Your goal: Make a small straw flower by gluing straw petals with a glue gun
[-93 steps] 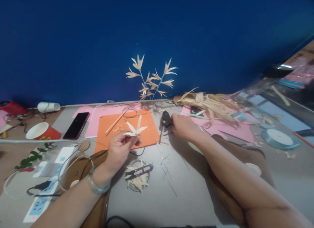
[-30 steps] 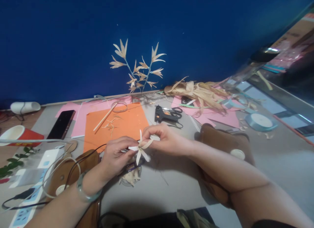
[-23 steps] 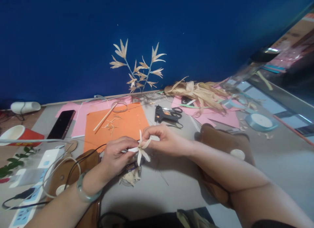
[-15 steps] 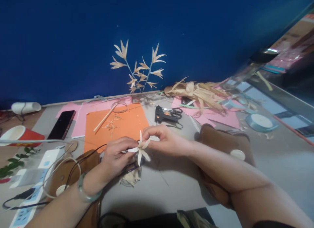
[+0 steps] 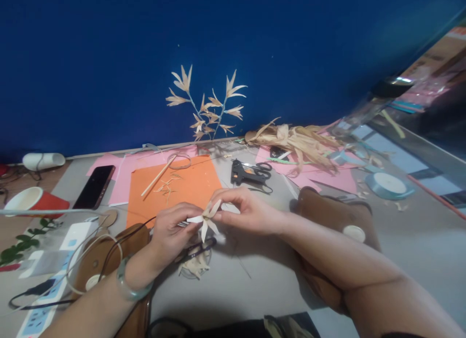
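Between my two hands is a pale flower of dried husk [image 5: 206, 226], its narrow petals spread out like a star. My left hand [image 5: 174, 231], a jade-coloured bangle at its wrist, is closed on the flower's left side. My right hand [image 5: 247, 209] pinches a petal on the other side with thumb and fingertips. Under the hands lie a dark-handled tool [image 5: 200, 250], partly hidden, and a small dish of husk pieces [image 5: 195, 267]. Behind them stand branches of finished husk flowers [image 5: 211, 105] on blue-wrapped stems.
An orange sheet [image 5: 204, 177] with a stick and scraps lies ahead, beside a black glue gun [image 5: 245, 173] and scissors [image 5: 262, 169]. A husk bundle [image 5: 294, 141] and ribbon roll [image 5: 388, 185] sit right. Phone [image 5: 94, 186], paper cup [image 5: 47, 202] and power strip [image 5: 69, 250] are left.
The flower has turned and shifted slightly left in my hands, and a right-hand petal now stands more upright under my right fingers. The whole view has moved a little.
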Tool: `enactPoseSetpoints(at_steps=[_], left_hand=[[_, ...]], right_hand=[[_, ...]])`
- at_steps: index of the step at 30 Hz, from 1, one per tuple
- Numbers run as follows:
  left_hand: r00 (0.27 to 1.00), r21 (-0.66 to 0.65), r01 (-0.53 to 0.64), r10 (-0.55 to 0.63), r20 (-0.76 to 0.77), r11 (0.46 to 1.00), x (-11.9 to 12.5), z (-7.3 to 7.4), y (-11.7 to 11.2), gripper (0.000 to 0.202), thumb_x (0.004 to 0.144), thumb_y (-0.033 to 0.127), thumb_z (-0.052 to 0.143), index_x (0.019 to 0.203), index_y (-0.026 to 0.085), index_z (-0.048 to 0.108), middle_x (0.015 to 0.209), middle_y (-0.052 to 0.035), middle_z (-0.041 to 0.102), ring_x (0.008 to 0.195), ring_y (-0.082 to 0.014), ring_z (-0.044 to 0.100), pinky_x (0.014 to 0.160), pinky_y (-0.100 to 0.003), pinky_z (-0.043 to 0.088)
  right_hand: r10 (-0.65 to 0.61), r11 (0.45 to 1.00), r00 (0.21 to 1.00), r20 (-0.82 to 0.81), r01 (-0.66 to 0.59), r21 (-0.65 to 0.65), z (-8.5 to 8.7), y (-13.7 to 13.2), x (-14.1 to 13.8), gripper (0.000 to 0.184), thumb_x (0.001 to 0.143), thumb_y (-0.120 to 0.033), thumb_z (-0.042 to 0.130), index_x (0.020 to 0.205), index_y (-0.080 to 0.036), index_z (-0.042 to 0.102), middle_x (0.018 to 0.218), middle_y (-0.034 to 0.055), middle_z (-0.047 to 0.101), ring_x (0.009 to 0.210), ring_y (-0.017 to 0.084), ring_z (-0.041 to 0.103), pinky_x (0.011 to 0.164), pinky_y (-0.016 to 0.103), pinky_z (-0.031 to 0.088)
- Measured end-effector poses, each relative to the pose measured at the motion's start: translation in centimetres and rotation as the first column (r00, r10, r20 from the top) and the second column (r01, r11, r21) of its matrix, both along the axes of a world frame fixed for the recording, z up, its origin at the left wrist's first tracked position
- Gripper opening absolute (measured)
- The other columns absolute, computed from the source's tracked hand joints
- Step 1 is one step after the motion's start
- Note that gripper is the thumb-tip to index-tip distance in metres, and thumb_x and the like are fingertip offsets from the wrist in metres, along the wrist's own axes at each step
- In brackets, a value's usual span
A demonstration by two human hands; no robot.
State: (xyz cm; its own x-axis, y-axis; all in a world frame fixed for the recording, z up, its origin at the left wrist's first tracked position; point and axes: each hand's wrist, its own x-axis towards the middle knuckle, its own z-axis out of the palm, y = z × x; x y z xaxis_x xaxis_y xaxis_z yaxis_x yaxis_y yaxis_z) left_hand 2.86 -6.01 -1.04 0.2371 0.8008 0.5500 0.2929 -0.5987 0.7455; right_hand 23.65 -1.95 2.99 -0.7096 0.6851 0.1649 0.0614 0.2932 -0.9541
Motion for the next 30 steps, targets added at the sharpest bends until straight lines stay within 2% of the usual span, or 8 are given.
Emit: enactPoseSetpoints(at_steps=[10,15,22,30], left_hand=[[0.999,-0.053,0.013,-0.011,0.031,0.999,0.0,0.0,0.0,0.005,0.077,0.013,0.069,0.081,0.016,0.07,0.073,-0.0037,0.072,0.067,-0.0125,0.065,0.064,-0.019,0.049],[0.999,-0.073,0.005,-0.001,0.048,0.997,0.1,0.0,0.0,0.003,0.078,0.016,0.068,0.079,0.016,0.071,0.072,-0.005,0.071,0.066,-0.0131,0.065,0.063,-0.02,0.049],[0.998,-0.112,0.011,-0.004,0.06,0.994,0.1,0.0,-0.1,0.004,0.078,0.019,0.069,0.078,0.015,0.071,0.071,-0.0054,0.071,0.064,-0.0134,0.065,0.061,-0.02,0.049],[0.995,-0.217,-0.05,0.068,0.075,0.975,0.4,0.4,-0.2,0.016,0.073,0.029,0.073,0.075,0.013,0.071,0.068,-0.0072,0.073,0.058,-0.0152,0.066,0.057,-0.021,0.052]], right_hand=[[-0.005,0.997,0.996,-0.087,0.012,0.081,-0.8,-0.1,-0.3,0.013,0.084,-0.025,0.066,0.087,-0.013,0.066,0.087,0.0074,0.066,0.084,0.015,0.062,0.078,0.028,0.049],[0.003,0.992,0.997,-0.081,0.007,0.125,-1.0,-0.2,-0.3,0.016,0.085,-0.029,0.066,0.087,-0.014,0.066,0.088,0.0074,0.065,0.084,0.015,0.062,0.079,0.028,0.049],[-0.002,0.988,0.997,-0.072,0.013,0.153,-1.0,-0.2,-0.5,0.014,0.085,-0.026,0.065,0.087,-0.013,0.065,0.086,0.0075,0.064,0.083,0.015,0.061,0.078,0.029,0.049],[-0.011,0.985,0.997,-0.074,0.023,0.168,-1.1,-0.4,-0.6,0.015,0.086,-0.028,0.064,0.089,-0.014,0.063,0.087,0.0067,0.064,0.081,0.014,0.06,0.077,0.028,0.048]])
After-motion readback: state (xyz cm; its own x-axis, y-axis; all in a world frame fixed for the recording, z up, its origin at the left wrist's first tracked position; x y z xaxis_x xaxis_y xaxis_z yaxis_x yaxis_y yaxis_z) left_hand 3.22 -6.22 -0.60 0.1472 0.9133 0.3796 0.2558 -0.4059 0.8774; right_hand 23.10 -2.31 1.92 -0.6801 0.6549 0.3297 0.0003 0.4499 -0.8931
